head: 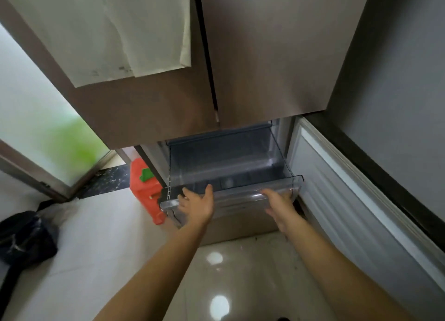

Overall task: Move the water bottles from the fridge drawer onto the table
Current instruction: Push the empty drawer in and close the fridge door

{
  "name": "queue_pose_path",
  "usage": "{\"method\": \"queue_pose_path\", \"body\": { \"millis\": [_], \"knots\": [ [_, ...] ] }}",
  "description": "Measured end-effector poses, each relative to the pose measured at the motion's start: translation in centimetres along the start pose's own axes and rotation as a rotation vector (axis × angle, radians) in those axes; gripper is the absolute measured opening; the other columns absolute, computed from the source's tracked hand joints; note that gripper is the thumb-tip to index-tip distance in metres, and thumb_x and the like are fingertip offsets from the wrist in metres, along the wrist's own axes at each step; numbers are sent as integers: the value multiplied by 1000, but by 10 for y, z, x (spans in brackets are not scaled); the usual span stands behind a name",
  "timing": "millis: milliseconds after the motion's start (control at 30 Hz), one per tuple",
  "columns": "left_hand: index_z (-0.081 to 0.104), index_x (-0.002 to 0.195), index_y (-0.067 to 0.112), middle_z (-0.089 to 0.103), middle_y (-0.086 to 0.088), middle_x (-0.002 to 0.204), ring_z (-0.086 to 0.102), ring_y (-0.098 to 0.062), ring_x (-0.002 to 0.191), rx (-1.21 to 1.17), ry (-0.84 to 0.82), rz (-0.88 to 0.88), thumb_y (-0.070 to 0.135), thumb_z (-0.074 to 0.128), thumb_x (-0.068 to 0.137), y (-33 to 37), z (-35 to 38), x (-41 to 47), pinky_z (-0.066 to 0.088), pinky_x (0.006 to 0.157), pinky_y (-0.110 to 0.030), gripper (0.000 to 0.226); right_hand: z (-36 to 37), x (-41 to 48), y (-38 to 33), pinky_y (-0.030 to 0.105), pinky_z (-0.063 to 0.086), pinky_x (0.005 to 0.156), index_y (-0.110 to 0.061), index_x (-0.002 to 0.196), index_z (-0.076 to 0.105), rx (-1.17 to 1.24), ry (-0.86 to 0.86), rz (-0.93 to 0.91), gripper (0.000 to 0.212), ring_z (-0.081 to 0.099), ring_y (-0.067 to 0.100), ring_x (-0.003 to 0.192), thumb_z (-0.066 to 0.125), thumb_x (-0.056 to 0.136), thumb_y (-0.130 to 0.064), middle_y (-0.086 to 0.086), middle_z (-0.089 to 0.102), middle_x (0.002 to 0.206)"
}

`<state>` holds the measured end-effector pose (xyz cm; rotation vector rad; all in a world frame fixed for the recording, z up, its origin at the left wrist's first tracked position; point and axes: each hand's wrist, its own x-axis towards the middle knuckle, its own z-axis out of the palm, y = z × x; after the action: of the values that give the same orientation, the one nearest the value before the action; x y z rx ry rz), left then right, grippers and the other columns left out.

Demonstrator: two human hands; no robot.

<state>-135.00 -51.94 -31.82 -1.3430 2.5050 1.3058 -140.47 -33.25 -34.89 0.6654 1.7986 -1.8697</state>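
A clear plastic fridge drawer (231, 200) is pulled out from the lower fridge compartment, and I see no bottle inside it. My left hand (197, 204) lies flat against the left part of the drawer's front lip, thumb raised over the rim. My right hand (279, 201) is at the right part of the front lip, fingers curled around its handle edge. No water bottle shows anywhere in the head view.
The lower fridge door (349, 193) stands open to the right. An orange plastic can (144, 188) with a green cap stands on the floor left of the drawer. A white table (79, 243) with a dark bag (24, 238) lies at the left. Glossy floor tiles are below.
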Motion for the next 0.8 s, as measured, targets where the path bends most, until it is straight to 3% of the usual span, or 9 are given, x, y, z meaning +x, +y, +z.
{"method": "queue_pose_path", "body": {
  "millis": [67, 167, 300, 433, 467, 533, 600, 700, 800],
  "knots": [
    [11, 158, 18, -1, -17, 165, -5, -38, 151, 185, -40, 34, 62, 36, 98, 0, 14, 2, 1, 119, -53, 78, 11, 15, -9, 42, 43, 107, -11, 151, 26, 159, -63, 73, 73, 47, 28, 126, 66, 90, -15, 9, 41, 142],
    [5, 158, 27, -14, -15, 164, -22, -37, 148, 571, -118, 194, 73, 14, 94, -20, 28, 15, -12, 118, -56, 80, 32, 30, -15, 43, 43, 109, -3, 134, 46, 289, -54, 141, 44, 51, 29, 120, 57, 91, -2, 17, 48, 134],
    [2, 158, 30, -14, -14, 164, -26, -35, 147, 759, -64, 375, 76, -6, 83, -30, 28, 39, -22, 115, -56, 88, 45, 47, -32, 48, 46, 105, -5, 140, 41, 345, -14, 187, 55, 49, 30, 107, 57, 87, -3, 18, 47, 129],
    [18, 154, 25, 6, -14, 163, -11, -38, 150, 835, -86, 483, 72, 5, 92, -41, 30, 46, -31, 108, -55, 79, 45, 62, -37, 53, 48, 102, -10, 142, 37, 364, 24, 239, 58, 53, 38, 115, 62, 90, -8, 19, 45, 130],
    [26, 150, 24, 21, -15, 157, 4, -40, 149, 845, -81, 519, 69, 11, 94, -46, 30, 49, -25, 111, -59, 73, 46, 62, -35, 53, 48, 102, -10, 145, 35, 341, 32, 233, 59, 54, 38, 116, 62, 92, -8, 20, 46, 131],
    [44, 136, 20, 48, -14, 129, 39, -39, 132, 785, 1, 626, 59, 28, 97, -50, 27, 66, 6, 116, -66, 58, 51, 62, -29, 51, 46, 107, -10, 152, 28, 326, 41, 185, 61, 59, 33, 113, 56, 97, -5, 21, 47, 139],
    [54, 126, 18, 53, -10, 113, 51, -35, 114, 735, 113, 710, 54, 43, 96, -41, 24, 86, 25, 110, -63, 48, 58, 59, -31, 47, 46, 108, -13, 156, 18, 349, 62, 114, 67, 65, 25, 98, 50, 99, 3, 22, 52, 139],
    [53, 128, 20, 51, -9, 116, 47, -33, 116, 736, 73, 696, 54, 43, 97, -30, 21, 100, 21, 113, -57, 47, 67, 62, -39, 43, 50, 103, -14, 157, 13, 360, 90, 48, 75, 65, 23, 88, 47, 95, 12, 25, 57, 124],
    [45, 133, 23, 46, -8, 124, 41, -31, 124, 742, 7, 704, 54, 35, 100, -27, 16, 111, 12, 116, -57, 47, 75, 69, -45, 43, 49, 104, -8, 156, 15, 369, 75, 95, 69, 64, 33, 108, 42, 96, 14, 22, 57, 109]
  ]
}}
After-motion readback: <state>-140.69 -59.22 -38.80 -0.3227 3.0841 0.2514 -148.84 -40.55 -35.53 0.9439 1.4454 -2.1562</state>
